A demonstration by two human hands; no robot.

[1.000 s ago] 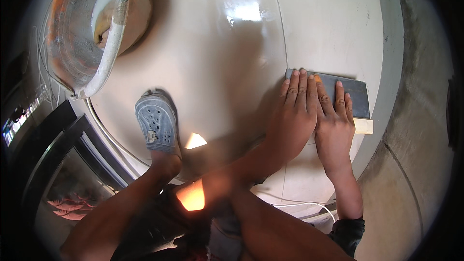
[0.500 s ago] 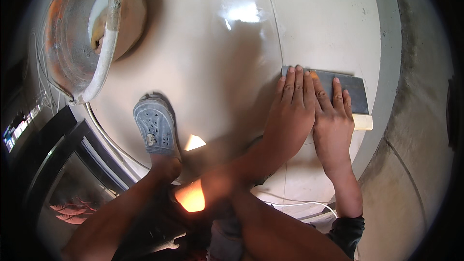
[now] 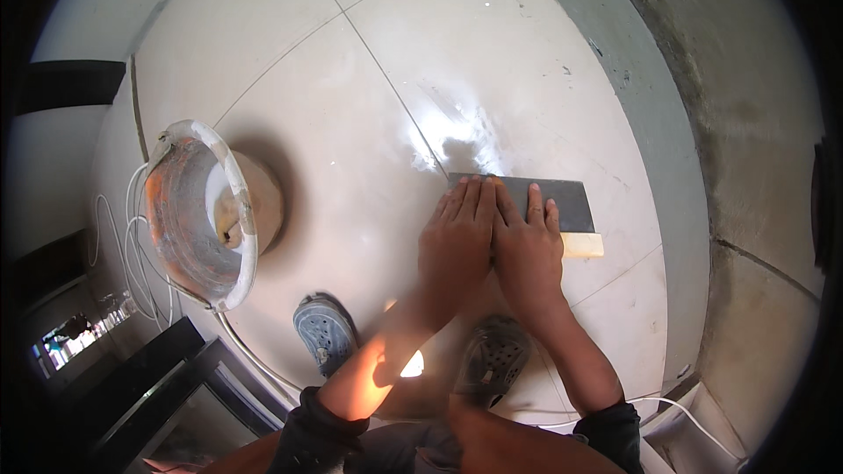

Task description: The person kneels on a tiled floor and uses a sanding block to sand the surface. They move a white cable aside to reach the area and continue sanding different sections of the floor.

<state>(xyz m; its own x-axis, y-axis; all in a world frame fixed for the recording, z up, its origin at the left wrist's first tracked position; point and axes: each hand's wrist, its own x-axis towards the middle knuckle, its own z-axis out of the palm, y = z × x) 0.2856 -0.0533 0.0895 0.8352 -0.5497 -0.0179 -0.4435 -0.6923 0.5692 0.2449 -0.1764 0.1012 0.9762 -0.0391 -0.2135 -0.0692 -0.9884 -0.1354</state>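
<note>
Side by side, my left hand and my right hand hold a wide, dark grey rectangular plate against the tiled floor. A cream strip runs along its near edge, showing beyond my right hand. My fingers lie straight across its top, and the thumbs and palm side are hidden. A small orange bit shows between the fingertips. The plate's left corner meets a tile seam, beside a bright wet-looking glare on the floor. I cannot tell the exact kind of tool.
A dirty bucket with a whitish rim lies tipped toward the left. White cable loops behind it. Grey clogs are on my feet below. A grey ledge curves along the right, and a dark-framed panel stands lower left.
Both hands have slid the plate away from me over the floor. The view has shifted too, bringing the whole bucket, more seams and my other clog into sight.
</note>
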